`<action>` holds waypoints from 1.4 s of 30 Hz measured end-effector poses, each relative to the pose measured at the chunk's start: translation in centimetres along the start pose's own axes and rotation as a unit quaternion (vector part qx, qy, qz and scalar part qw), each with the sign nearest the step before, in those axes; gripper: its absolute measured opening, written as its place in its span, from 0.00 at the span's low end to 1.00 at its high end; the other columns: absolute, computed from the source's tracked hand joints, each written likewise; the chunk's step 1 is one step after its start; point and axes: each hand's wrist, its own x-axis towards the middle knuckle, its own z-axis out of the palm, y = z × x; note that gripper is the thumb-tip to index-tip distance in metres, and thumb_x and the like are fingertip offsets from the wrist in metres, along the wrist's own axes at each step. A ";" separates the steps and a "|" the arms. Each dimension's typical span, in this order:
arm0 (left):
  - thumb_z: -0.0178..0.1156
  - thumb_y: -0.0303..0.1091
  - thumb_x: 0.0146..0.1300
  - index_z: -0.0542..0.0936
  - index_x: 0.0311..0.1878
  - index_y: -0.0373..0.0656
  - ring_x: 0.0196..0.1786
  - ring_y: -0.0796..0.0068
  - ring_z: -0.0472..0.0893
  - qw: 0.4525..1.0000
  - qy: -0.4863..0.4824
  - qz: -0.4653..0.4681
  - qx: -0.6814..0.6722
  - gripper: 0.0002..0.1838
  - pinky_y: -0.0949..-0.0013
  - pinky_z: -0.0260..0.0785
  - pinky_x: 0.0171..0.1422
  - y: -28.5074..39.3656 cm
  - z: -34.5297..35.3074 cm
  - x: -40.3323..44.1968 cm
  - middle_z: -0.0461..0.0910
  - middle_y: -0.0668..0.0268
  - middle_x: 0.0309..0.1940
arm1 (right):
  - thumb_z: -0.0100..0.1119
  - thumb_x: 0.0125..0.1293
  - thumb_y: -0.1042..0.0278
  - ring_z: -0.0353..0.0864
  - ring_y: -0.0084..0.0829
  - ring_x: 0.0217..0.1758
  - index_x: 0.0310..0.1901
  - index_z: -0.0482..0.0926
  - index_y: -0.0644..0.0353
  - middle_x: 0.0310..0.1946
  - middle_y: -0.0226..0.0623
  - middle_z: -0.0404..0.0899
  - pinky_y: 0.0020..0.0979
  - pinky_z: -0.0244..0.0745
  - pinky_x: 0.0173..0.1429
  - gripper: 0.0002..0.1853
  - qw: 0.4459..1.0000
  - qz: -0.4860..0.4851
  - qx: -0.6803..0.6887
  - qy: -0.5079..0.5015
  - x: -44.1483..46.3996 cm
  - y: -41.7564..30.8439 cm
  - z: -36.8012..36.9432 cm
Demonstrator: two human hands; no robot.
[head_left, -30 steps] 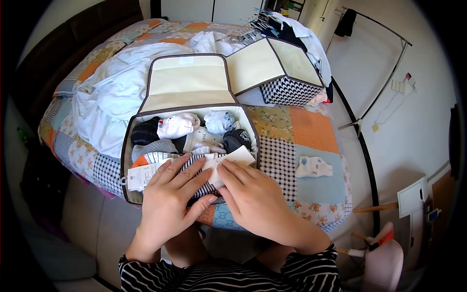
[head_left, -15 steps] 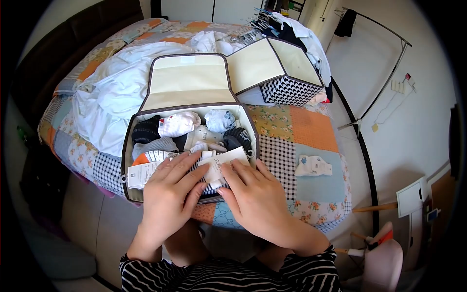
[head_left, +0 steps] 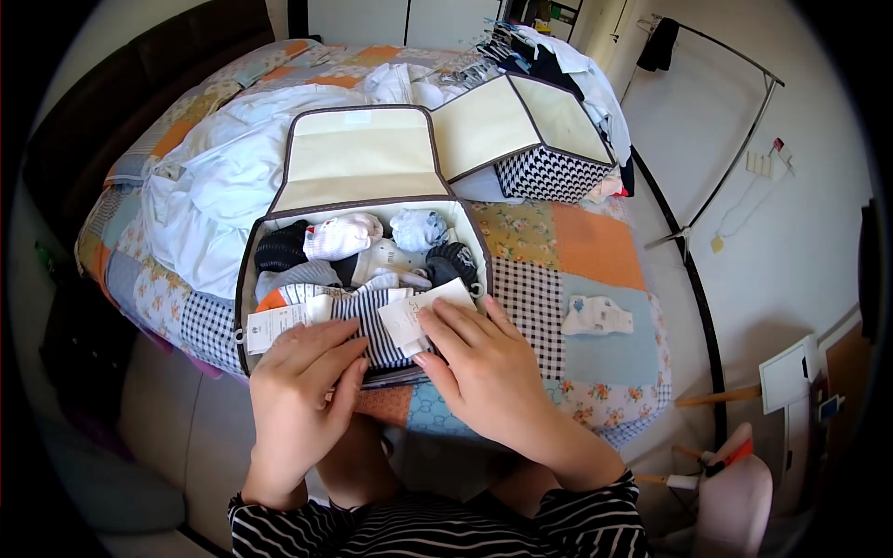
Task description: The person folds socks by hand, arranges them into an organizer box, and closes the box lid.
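Note:
An open fabric storage box (head_left: 244, 298) on the bed holds several rolled socks, among them a white pair (head_left: 342, 236), a pale blue pair (head_left: 419, 229) and a black pair (head_left: 281, 247). Black-and-white striped socks (head_left: 374, 327) lie along its front, with a white card label (head_left: 402, 323) on their right end and another label (head_left: 270, 327) at the left. My left hand (head_left: 305, 386) rests, fingers stretched, at the front left of the striped socks. Fingers of my right hand (head_left: 488, 358) lie extended over the right label, pressing it from above.
The box's cream lid (head_left: 361, 153) is folded back. Behind it stands a second box with a houndstooth side (head_left: 556, 174). A white sock-like item (head_left: 597, 314) lies on the patchwork bedspread (head_left: 605, 246) at right. Crumpled white bedding (head_left: 219, 177) spreads at left.
My left hand has drawn back left and down, uncovering more of the striped socks. My right hand stays on the label with little shift.

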 end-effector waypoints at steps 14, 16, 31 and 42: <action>0.65 0.33 0.59 0.85 0.47 0.41 0.56 0.52 0.81 1.000 0.019 -0.003 0.025 0.14 0.52 0.69 0.64 -0.8 -0.2 -1.1 0.83 0.56 0.50 | 0.61 0.67 0.56 0.72 0.47 0.64 0.60 0.75 0.60 0.59 0.49 0.73 0.52 0.61 0.71 0.24 0.999 -0.016 0.042 0.016 -0.6 -0.6 -0.1; 0.64 0.35 0.60 0.83 0.52 0.41 0.59 0.50 0.78 0.997 0.019 -0.028 0.074 0.18 0.51 0.66 0.67 -0.5 -0.2 -1.4 0.80 0.54 0.56 | 0.61 0.67 0.56 0.72 0.47 0.65 0.61 0.75 0.60 0.61 0.49 0.73 0.55 0.60 0.71 0.25 0.999 -0.007 0.042 0.009 -0.7 -0.6 0.0; 0.65 0.37 0.58 0.82 0.56 0.42 0.63 0.49 0.76 0.998 -0.010 -0.002 0.069 0.22 0.49 0.65 0.67 1.4 -0.2 -1.1 0.77 0.52 0.60 | 0.62 0.66 0.59 0.69 0.47 0.67 0.60 0.74 0.62 0.62 0.49 0.71 0.54 0.58 0.72 0.25 0.997 -0.018 0.064 0.029 -1.1 -0.2 -0.3; 0.64 0.24 0.58 0.79 0.60 0.40 0.63 0.52 0.77 0.916 -0.139 0.146 -0.348 0.24 0.59 0.73 0.62 10.3 14.5 0.6 0.72 0.53 0.66 | 0.61 0.56 0.80 0.69 0.53 0.68 0.66 0.70 0.60 0.68 0.51 0.66 0.44 0.69 0.67 0.33 0.950 0.138 0.218 0.179 -10.8 9.4 -0.2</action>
